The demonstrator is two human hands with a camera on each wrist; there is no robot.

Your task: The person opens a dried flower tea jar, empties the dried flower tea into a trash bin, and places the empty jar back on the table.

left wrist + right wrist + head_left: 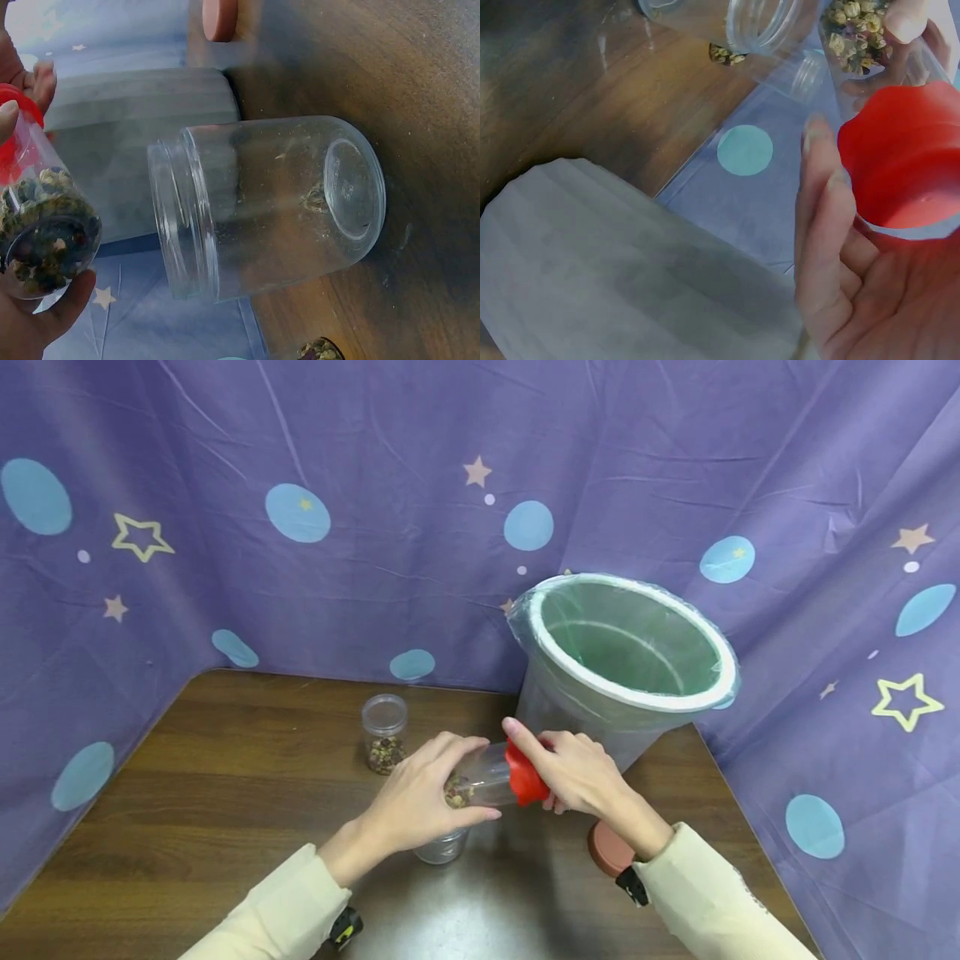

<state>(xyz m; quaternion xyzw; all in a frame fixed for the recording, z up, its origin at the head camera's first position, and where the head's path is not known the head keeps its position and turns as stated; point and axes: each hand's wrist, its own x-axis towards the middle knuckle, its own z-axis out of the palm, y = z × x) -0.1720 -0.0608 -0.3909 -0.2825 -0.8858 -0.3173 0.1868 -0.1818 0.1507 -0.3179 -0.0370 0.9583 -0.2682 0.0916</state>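
Held on its side, a clear plastic jar has dried flower buds gathered toward its base. My left hand grips this base end, thumb below and fingers above. At the other end is a red scalloped lid, with my right hand around it, thumb over the top and fingers on the far side. An uncovered clear jar stands under my left hand, with a small dried bit showing near its bottom; my hand hides most of it in the head view.
Another clear jar, partly filled with dried buds, stands farther back on the wooden table. Behind my right hand rises a tall bin lined with a plastic bag. A pinkish round lid lies below my right wrist.
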